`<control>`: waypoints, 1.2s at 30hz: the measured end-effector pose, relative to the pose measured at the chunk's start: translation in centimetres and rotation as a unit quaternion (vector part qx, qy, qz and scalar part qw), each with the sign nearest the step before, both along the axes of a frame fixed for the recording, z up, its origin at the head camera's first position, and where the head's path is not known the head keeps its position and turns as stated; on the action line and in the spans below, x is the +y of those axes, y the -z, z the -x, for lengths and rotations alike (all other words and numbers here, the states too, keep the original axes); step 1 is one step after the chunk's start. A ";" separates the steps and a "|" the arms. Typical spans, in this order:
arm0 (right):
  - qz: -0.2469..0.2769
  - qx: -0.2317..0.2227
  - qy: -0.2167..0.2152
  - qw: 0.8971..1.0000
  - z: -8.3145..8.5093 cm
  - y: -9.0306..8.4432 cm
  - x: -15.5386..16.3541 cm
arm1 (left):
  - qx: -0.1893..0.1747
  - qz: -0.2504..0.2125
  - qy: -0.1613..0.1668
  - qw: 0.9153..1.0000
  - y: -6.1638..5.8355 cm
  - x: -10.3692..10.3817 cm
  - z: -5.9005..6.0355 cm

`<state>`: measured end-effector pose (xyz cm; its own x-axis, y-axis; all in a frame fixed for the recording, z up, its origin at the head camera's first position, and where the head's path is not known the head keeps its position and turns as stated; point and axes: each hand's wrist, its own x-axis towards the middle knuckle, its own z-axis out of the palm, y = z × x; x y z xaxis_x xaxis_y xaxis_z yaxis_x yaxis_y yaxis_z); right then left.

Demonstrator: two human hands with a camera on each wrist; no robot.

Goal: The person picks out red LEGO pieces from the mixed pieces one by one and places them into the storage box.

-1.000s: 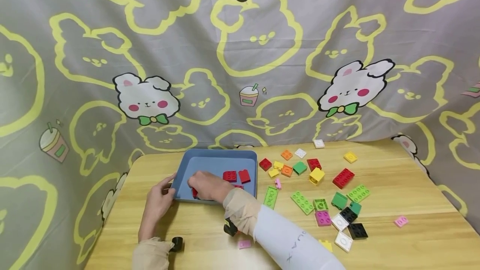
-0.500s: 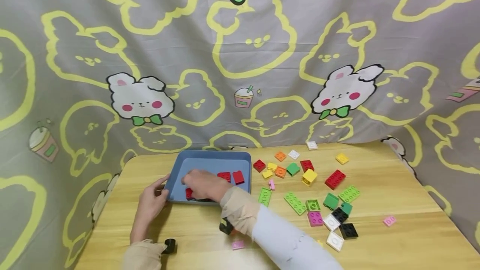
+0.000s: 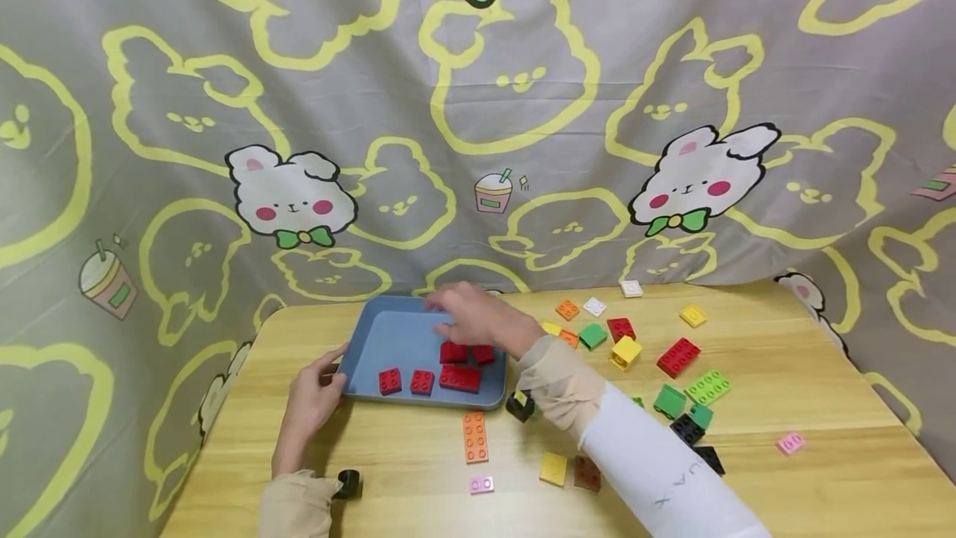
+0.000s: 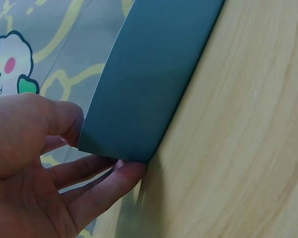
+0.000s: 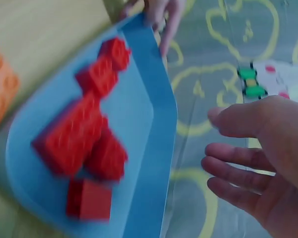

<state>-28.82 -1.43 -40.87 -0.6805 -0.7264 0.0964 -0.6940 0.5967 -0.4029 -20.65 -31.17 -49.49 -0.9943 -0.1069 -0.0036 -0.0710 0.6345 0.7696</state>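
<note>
A blue tray lies at the table's left and holds several red bricks. My left hand pinches its near left corner, thumb on the rim and fingers underneath; the left wrist view shows the left hand on the tray's corner. My right hand hovers over the tray's far right edge with fingers spread and nothing in it. From the right wrist, the right hand hangs open beside the tray's rim, above the red bricks.
Loose bricks lie right of the tray: an orange long brick, a pink one, a yellow one, a red one, green ones, black ones. A printed curtain hangs behind the table.
My right hand rose from the tray's front left and moved back to its far right edge, leaving red bricks in the tray's front. The left hand kept its hold.
</note>
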 end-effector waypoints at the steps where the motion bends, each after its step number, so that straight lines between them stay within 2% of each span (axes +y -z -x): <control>1: 0.015 0.000 0.005 1.000 0.3 0.2 0.7 | -0.001 -0.001 -0.001 1.000 0.1 0.0 0.0; 7: 0.090 0.014 0.056 0.994 1.6 2.2 4.4 | -0.001 -0.002 -0.005 1.000 0.3 -0.3 -0.4; 12: 0.102 0.038 0.100 0.989 2.1 3.9 6.9 | -0.005 0.002 -0.008 1.000 0.2 -0.4 -0.7; 15: 0.069 0.038 0.129 0.988 2.2 4.7 8.1 | -0.006 0.004 -0.008 1.000 0.2 -0.4 -0.7; 18: 0.024 0.001 0.146 0.989 2.1 5.4 8.9 | -0.007 0.004 -0.007 1.000 0.2 -0.4 -0.7; 23: -0.028 -0.056 0.138 0.988 1.9 6.1 9.4 | -0.006 0.002 -0.010 1.000 0.2 -0.3 -0.7; 36: -0.085 -0.059 0.174 0.979 1.4 6.4 9.1 | -0.004 0.002 -0.005 1.000 0.1 0.1 -0.4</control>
<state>-30.25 7.72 -47.30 -0.8888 -0.4472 -0.1006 -0.3911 0.8543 -0.3424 -20.28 -31.05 -49.63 -0.9930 -0.1178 -0.0121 -0.0848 0.6360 0.7670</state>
